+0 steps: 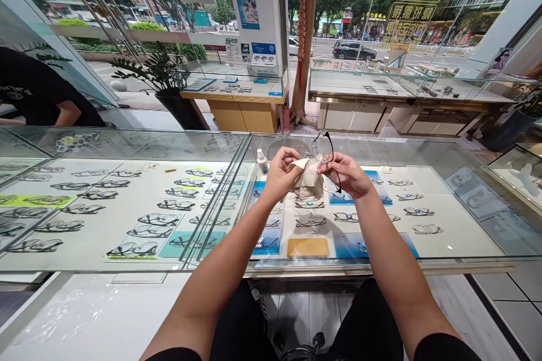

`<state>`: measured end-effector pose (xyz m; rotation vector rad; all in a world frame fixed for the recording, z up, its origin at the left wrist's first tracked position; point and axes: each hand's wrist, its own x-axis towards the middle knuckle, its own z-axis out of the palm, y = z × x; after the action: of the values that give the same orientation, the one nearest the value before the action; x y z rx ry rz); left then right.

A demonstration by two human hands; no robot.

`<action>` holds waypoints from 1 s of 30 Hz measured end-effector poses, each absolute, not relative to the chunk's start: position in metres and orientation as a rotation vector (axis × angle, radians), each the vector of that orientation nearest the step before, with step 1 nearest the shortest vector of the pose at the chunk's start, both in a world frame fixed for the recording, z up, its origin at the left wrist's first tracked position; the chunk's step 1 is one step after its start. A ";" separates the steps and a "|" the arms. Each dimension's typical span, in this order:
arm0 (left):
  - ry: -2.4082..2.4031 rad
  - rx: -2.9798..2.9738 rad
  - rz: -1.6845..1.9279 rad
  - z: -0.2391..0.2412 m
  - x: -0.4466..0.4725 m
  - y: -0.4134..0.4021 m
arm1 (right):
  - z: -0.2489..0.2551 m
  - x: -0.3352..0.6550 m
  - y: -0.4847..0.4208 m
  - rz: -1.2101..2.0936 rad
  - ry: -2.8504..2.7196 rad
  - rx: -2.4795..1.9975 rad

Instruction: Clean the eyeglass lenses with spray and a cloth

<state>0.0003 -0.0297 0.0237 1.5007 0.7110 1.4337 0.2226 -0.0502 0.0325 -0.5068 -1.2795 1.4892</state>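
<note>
Above a glass display counter (423, 149), my two hands meet over a pair of black-framed glasses (322, 146). My right hand (346, 174) is closed on the glasses by the frame, with one temple hanging down past its fingers. My left hand (280, 172) is closed on a beige cleaning cloth (308, 180) and presses it against a lens. The cloth hangs down between both hands.
A small white spray bottle (262, 161) stands on the counter glass just left of my left hand. Several pairs of glasses lie in rows under the glass (127, 203). A person in a black shirt (38, 93) stands at the far left. More display cases stand behind.
</note>
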 end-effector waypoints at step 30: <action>0.832 1.414 0.862 0.019 -0.012 -0.017 | 0.050 0.250 -0.064 1.208 -0.863 -0.223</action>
<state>-0.0122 -0.0175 0.0186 1.4142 0.8319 0.8619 0.2500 -0.0642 0.0499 -0.2231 -0.8635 1.2083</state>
